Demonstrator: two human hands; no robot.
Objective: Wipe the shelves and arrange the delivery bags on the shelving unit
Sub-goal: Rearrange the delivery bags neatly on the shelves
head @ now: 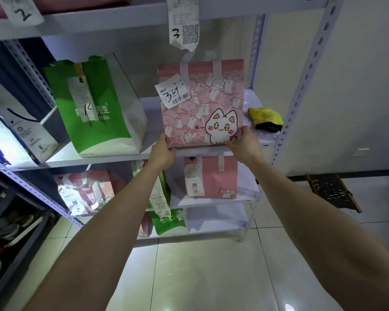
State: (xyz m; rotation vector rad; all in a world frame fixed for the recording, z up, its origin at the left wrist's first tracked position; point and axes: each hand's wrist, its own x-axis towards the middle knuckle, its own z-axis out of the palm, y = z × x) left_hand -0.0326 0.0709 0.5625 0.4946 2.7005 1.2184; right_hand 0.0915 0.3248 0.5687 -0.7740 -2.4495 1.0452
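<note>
Your left hand (pixel 163 151) grips the bottom left corner of the pink bag (pixel 202 104), with the fingers curled under its base. Your right hand (pixel 245 144) grips the bottom right corner, thumb pressed on the front face just beside the cartoon cat, the other fingers wrapped round the side. Both arms reach up and forward from the near edge of the view.

The pink bag stands upright at the front edge of the middle shelf (pixel 259 136), right of centre. You cannot tell whether its base rests on the board or hangs just above it. A white slip (pixel 174 93) marked 34 is stuck to its upper left front.

To the left on the same shelf stands a green bag (pixel 94 104), upright and apart from the pink one. To the right, near the far corner post, a yellow cloth (pixel 265 118) lies crumpled on the board, well clear of your right hand.

A long receipt (pixel 184 23) marked 3 hangs from the shelf above, its tip just over the pink bag's handles. On the shelf below, a second pink bag (pixel 211 176) sits under your right wrist.
</note>
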